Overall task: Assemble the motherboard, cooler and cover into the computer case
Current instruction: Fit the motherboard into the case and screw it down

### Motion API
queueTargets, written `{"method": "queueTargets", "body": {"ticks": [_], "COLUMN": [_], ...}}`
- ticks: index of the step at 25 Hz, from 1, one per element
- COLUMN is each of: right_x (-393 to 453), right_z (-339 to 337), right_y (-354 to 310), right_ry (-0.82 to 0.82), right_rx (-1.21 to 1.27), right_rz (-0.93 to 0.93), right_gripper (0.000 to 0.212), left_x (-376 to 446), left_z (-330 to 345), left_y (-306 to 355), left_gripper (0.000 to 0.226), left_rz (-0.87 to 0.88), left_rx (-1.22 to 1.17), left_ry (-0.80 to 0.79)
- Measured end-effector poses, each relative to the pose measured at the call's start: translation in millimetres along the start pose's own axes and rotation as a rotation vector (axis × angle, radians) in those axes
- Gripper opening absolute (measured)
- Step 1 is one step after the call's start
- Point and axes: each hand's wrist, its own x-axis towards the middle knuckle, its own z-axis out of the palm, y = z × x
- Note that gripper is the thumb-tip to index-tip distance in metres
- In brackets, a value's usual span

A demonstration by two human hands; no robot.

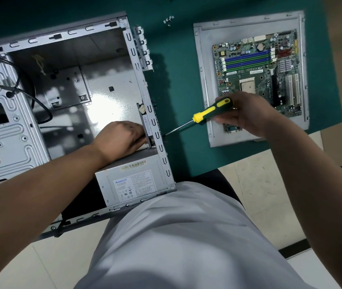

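The open grey computer case (107,94) lies on its side on the green mat, its inside bare. My left hand (122,137) reaches inside and holds a small flat part (145,119) against the case's rear wall, just above the power supply (132,182). My right hand (243,113) grips a yellow-and-black screwdriver (207,114), whose tip touches the outside of that rear wall. The motherboard (257,69) lies on the grey side cover (203,84) to the right. No cooler is in view.
Several loose screws (168,19) lie on the green mat (174,65) behind the case. Black cables (38,103) and the drive cage (5,130) fill the case's left side. The mat's edge and tiled floor (270,184) are at the right.
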Motion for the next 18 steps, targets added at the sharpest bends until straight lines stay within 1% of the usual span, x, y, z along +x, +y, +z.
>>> {"method": "queueTargets", "body": {"ticks": [2,4,5,7,8,9,10,11,13,14,15,16,18], "right_x": [-2.1,-5.0,-7.2,-9.4,-9.5,-9.8,-10.7,-12.4,-18.0,-21.6,-24.2,-26.7,-31.4], "right_z": [-4.5,0.9,6.7,16.8,19.7,20.2,18.7,16.4,10.6,8.0,6.2,4.5,1.5], "right_y": [0.7,7.5,9.1,9.5,9.1,8.3,6.6,5.3,5.7,7.9,11.4,14.8,20.3], "right_ry": [-0.029,0.028,0.066,0.143,0.176,0.187,0.167,0.119,-0.004,-0.044,-0.067,-0.081,-0.078], "right_rx": [0.053,-0.045,-0.161,-0.442,-0.536,-0.572,-0.561,-0.511,-0.363,-0.285,-0.228,-0.194,-0.144], "right_rz": [-0.019,-0.027,-0.038,-0.074,-0.078,-0.072,-0.06,-0.047,-0.026,-0.024,-0.019,-0.013,-0.005], "right_gripper": [0.025,0.028,0.038,0.065,0.074,0.078,0.077,0.069,0.046,0.037,0.033,0.032,0.029], "left_x": [0.2,0.6,0.6,-0.1,-0.5,-0.5,-0.2,0.3,1.4,1.3,0.9,0.2,-1.4], "left_z": [0.0,0.4,0.6,1.3,1.5,1.2,1.0,0.5,-0.5,-1.5,-2.4,-2.2,-2.7], "left_y": [0.1,-0.1,0.4,0.5,0.3,-0.1,-0.6,-0.9,0.5,1.7,2.4,1.5,-1.0], "left_gripper": [0.039,0.039,0.039,0.04,0.041,0.042,0.043,0.042,0.039,0.037,0.036,0.035,0.027], "left_rz": [0.006,0.004,0.001,-0.011,-0.019,-0.025,-0.028,-0.026,-0.008,-0.004,-0.02,-0.058,-0.191], "left_rx": [-0.004,-0.02,-0.023,-0.026,-0.036,-0.049,-0.059,-0.063,-0.057,-0.049,-0.048,-0.063,-0.137], "left_ry": [0.009,0.009,0.005,0.001,0.0,-0.005,-0.006,-0.003,0.009,0.011,0.006,-0.011,-0.111]}}
